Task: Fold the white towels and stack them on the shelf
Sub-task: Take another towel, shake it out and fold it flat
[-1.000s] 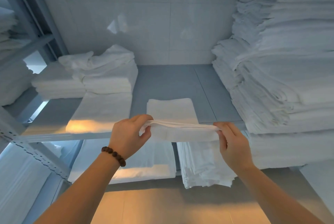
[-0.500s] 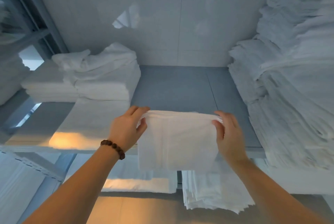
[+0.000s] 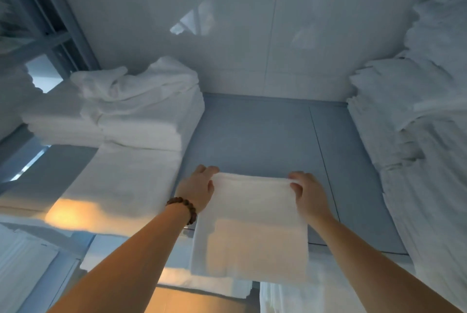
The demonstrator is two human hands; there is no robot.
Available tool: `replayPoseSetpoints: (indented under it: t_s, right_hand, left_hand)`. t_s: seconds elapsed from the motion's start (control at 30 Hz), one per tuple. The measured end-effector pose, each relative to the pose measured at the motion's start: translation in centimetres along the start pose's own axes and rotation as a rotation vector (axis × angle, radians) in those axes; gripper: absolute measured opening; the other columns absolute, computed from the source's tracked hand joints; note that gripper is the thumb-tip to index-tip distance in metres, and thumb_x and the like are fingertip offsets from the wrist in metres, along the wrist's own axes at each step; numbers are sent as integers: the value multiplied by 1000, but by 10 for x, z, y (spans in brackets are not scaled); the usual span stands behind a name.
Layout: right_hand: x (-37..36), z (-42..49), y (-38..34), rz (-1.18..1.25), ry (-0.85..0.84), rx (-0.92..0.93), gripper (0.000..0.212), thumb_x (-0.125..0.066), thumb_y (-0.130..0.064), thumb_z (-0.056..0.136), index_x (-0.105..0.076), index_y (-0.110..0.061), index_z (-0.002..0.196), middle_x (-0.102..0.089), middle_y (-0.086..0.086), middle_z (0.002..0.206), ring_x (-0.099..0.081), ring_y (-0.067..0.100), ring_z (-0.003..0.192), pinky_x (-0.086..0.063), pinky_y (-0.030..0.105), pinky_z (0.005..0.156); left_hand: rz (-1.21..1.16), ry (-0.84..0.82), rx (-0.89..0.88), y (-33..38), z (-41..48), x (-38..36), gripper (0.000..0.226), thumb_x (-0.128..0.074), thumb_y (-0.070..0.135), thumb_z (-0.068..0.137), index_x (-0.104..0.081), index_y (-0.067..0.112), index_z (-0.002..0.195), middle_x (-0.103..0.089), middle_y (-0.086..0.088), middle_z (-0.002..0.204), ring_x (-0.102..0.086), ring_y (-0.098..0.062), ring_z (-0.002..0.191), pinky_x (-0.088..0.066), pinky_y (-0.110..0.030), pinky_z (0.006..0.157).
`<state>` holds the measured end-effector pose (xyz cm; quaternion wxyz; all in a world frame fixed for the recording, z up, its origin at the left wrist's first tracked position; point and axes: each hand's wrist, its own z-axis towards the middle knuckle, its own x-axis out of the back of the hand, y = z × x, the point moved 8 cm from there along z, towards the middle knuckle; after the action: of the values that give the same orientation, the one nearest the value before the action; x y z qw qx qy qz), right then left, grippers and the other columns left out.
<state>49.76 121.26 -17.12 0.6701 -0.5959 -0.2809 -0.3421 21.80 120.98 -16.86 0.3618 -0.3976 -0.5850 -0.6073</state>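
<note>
The towel is pinched at its far corners by the fingers of the left hand and right hand, draped back from them over the shelf edge, bare shelf beyond.

The grey shelf is bare in the middle, from the folded towel at its near edge up to the tiled wall, which closes the far side. This lane is the free way for a hand. On the left, a stack of folded towels and a flat towel in front of it border the lane. On the right, a tall towel pile rises like a wall.
</note>
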Motion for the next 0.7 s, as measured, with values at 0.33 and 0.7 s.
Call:
replayPoseSetpoints:
  t_s: [0.33, 0.7]
  right_hand:
    - [-34, 8, 9, -305, 0, -42, 33, -54, -13, 88, -59, -16, 120, -50, 13, 127, -43, 34, 118, -40, 42, 94]
    - [-92, -64, -18, -527, -350, 74, 62, -3, -69, 87, 22, -46, 139, 30, -11, 151, 31, 24, 139, 20, 60, 108]
  left_hand:
    - [188, 128, 29, -10, 14, -31, 51, -48, 12, 88, -42, 21, 137, -39, -8, 136, -33, -28, 127, -31, -40, 103]
    - [312, -132, -127, 32, -42, -96, 58, 3, 58, 90, 27, 39, 139, 29, 6, 151, 32, -23, 137, 20, -45, 112]
